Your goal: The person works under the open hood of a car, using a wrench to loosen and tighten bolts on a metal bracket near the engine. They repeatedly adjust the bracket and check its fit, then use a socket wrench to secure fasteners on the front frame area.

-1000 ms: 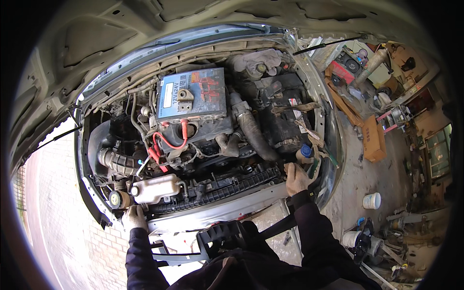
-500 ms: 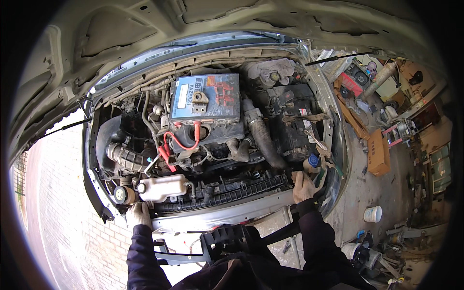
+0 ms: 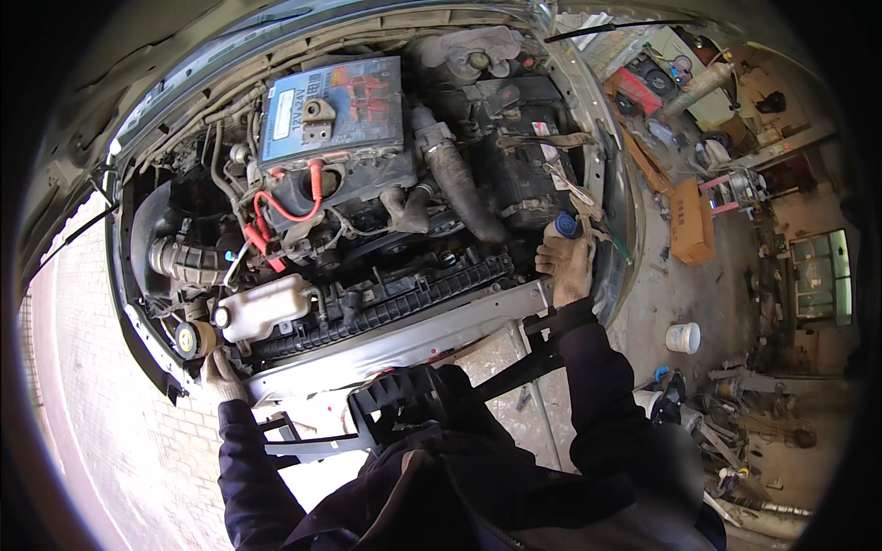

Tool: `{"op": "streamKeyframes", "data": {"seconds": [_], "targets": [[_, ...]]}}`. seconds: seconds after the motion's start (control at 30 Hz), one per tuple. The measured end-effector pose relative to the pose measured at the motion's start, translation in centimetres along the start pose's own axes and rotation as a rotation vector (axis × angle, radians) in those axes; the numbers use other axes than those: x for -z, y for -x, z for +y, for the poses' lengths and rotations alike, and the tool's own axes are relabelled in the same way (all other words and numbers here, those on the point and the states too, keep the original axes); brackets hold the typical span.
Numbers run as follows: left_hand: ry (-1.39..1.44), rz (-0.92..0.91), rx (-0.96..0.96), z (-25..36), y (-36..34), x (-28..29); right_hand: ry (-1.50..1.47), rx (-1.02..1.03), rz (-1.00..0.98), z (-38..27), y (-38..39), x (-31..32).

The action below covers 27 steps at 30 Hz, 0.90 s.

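My left hand, in a pale knit glove, is at the left end of the silver front crossmember, just below a round black cap. Its fingers are bent and close together, and what lies beneath them is hidden. A whitish plastic reservoir sits beside it. My right hand, gloved alike and dirtier, reaches over the crossmember's right end. Its fingers are slightly apart, right below a blue-capped bottle; I see nothing held in them. A black plastic frame lies between my forearms and body.
A blue battery-like box with red cables stands on the engine. A thick hose runs beside a dusty black box. The raised hood hangs overhead. At right are a cardboard box and white bucket.
My right hand has moved up to the blue-capped bottle, its fingers now more raised. The view has shifted, so the engine bay appears higher and further left. My left hand stays at the front left corner.
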<state>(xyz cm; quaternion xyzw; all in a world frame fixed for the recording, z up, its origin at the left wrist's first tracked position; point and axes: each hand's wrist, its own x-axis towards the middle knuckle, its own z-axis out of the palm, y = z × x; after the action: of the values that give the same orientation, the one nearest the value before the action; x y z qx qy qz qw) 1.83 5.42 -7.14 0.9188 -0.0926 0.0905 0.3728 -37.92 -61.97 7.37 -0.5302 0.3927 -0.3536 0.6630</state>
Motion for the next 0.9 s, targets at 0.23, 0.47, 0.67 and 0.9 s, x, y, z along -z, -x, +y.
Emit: {"op": "streamKeyframes", "data": {"seconds": [0.23, 0.47, 0.67, 0.9], "targets": [[0.875, -0.041, 0.347, -5.3, -1.9, 3.3, 0.267, 0.111, 0.101, 2.1, -0.5, -0.5], [0.611, 0.614, 0.519, 0.0, 6.8, 6.7, 0.402, 0.108, 0.103, 3.1, -0.9, 0.0], [0.420, 0.591, 0.707, 1.6, 9.3, 5.1, 0.712, 0.041, 0.118, 2.6, -0.7, -0.6], [-0.097, 0.537, 0.924, 5.0, 4.4, 4.1, 1.143, 0.152, 0.201, 3.0, -1.2, -1.0]]}}
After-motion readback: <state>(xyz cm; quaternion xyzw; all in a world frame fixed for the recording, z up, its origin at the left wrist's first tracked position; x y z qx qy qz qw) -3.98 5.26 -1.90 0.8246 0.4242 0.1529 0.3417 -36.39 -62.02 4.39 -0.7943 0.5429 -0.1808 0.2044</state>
